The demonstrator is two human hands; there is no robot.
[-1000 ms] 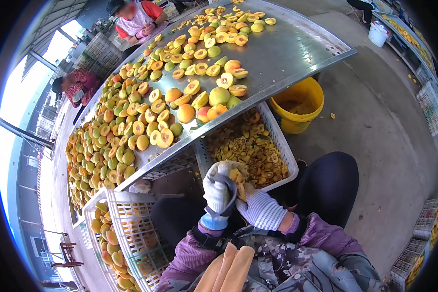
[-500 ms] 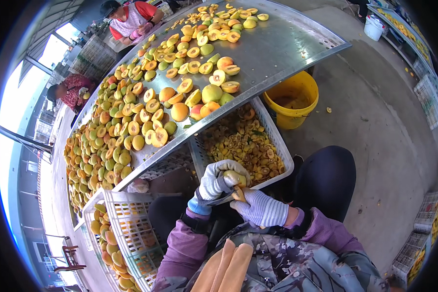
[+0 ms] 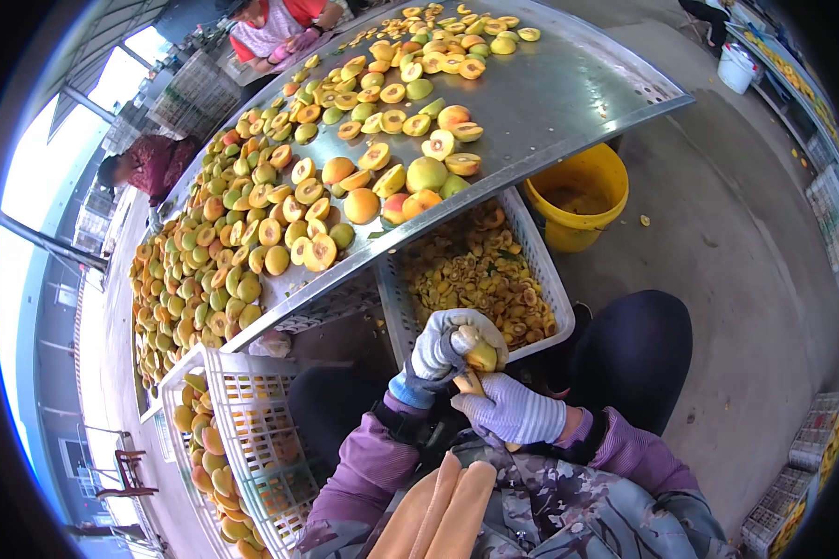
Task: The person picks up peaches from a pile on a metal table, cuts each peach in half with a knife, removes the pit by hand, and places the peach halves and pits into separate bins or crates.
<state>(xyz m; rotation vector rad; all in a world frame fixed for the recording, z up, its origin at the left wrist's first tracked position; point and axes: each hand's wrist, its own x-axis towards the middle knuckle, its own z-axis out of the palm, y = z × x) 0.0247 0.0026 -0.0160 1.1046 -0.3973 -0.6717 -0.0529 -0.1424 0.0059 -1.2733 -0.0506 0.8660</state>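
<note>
My gloved left hand (image 3: 446, 345) curls round a yellow-green peach piece (image 3: 482, 356), over the near end of a white crate. Its fingers hide much of the fruit. In my right hand (image 3: 517, 410), gloved in striped white and lilac, is a light wooden-handled tool (image 3: 470, 382), its upper end up against the peach. The working tip is hidden by the left hand and the fruit. Just beyond my hands the white crate (image 3: 563, 307) holds many yellow-brown peach scraps and pits (image 3: 494, 279).
A metal table (image 3: 541, 102) heaped with peach halves (image 3: 322, 252) slants across the far left. Beneath its edge stands a yellow bucket (image 3: 578, 228). A white basket (image 3: 252, 401) of peaches is at my left. Two people (image 3: 275, 37) work beyond the table.
The whole view has shifted slightly, so the table and crate appear farther right. Both hands keep hold of the peach piece and tool, with only a small change in the fingers.
</note>
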